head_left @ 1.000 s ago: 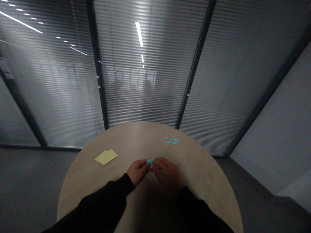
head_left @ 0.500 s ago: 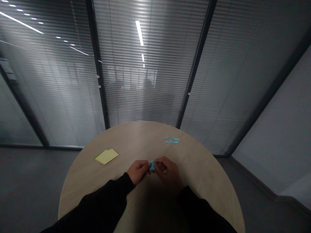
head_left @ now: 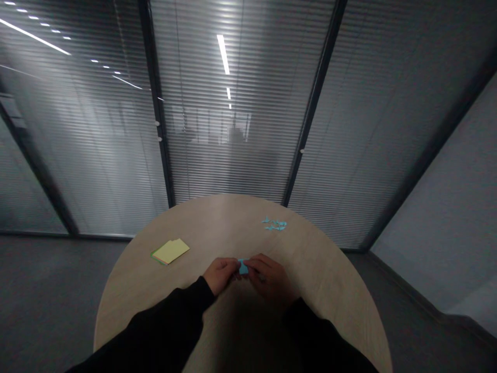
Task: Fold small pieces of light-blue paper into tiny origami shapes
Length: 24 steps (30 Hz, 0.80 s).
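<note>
Between my two hands is a small piece of blue paper, held just above the near middle of the table. My left hand pinches its left side between thumb and fingers. On the other side my right hand grips the right edge, fingers bent over the top. Much of the paper is hidden by my fingers, so its folds cannot be made out. Beyond my right hand lie several small folded blue paper shapes in a loose group.
A stack of yellow paper sheets with a green edge showing lies to the left on the round wooden table. Behind the table stands a glass partition with blinds. A pale wall rises at the right.
The fingers of my right hand have shifted slightly and lie flatter over the blue paper. My left hand keeps its hold; the stack and the blue shapes have not moved.
</note>
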Tool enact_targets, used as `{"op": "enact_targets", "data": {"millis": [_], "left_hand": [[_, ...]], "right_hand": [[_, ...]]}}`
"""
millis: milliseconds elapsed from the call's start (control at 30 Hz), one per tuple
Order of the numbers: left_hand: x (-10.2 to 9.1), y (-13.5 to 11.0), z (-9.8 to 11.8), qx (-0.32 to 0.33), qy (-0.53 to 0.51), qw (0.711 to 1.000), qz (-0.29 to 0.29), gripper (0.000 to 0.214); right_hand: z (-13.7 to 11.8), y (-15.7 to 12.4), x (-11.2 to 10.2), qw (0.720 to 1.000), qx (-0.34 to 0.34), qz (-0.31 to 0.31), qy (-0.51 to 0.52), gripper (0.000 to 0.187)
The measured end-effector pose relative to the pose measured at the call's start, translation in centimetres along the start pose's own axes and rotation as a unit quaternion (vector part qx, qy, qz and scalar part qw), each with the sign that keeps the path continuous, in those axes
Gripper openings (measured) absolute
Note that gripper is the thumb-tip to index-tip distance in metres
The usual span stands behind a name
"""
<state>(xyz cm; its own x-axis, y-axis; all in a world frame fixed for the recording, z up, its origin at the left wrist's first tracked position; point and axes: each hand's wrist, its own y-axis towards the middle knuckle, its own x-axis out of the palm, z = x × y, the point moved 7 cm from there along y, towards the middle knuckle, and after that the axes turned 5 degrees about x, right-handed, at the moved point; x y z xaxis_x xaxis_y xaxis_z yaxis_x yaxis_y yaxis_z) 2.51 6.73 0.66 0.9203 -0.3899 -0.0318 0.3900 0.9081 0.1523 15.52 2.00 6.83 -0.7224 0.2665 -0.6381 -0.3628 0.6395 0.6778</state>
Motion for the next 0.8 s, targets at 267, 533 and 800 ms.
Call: {"op": "enact_targets", "data": {"millis": [267, 533, 800], "left_hand": [[0.01, 0.09, -0.13, -0.01, -0.01, 1.0, 0.005, 0.036], [0.0, 0.07, 0.03, -0.017, -0.003, 1.0, 0.009, 0.035], [0.01, -0.03, 0.67, -0.015, 0.001, 1.0, 0.023, 0.032]], "right_hand": [[-0.54, -0.42, 0.17, 0.995, -0.073, 0.0, -0.071, 0.02], [-0.54, -0.62, 0.53, 0.992, -0.082, -0.019, -0.097, 0.019], [-0.58, -0.57, 0.71, 0.991, -0.081, -0.024, -0.102, 0.018]]}}
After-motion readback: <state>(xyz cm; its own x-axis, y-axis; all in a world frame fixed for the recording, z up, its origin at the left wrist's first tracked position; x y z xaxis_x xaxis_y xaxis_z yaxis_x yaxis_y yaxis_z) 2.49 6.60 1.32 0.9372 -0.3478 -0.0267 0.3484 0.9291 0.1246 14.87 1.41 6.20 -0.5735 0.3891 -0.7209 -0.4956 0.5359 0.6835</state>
